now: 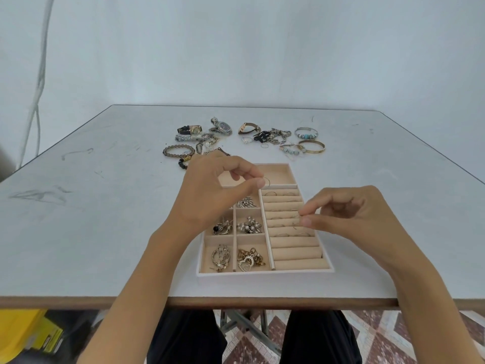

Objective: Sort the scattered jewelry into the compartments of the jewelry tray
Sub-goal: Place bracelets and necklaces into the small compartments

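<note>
Above the tray [265,274], the left hand [210,195] pinches a ring [266,182]; the right hand [343,214] pinches another thin ring [296,224].

No legible text, brand or number anywhere; watch dials [225,126], far beyond the ring [267,182] pinched by the left hand [210,191], too small to read; dark marks on the yellow box [26,334], low and left of that grip, blurred.
</note>
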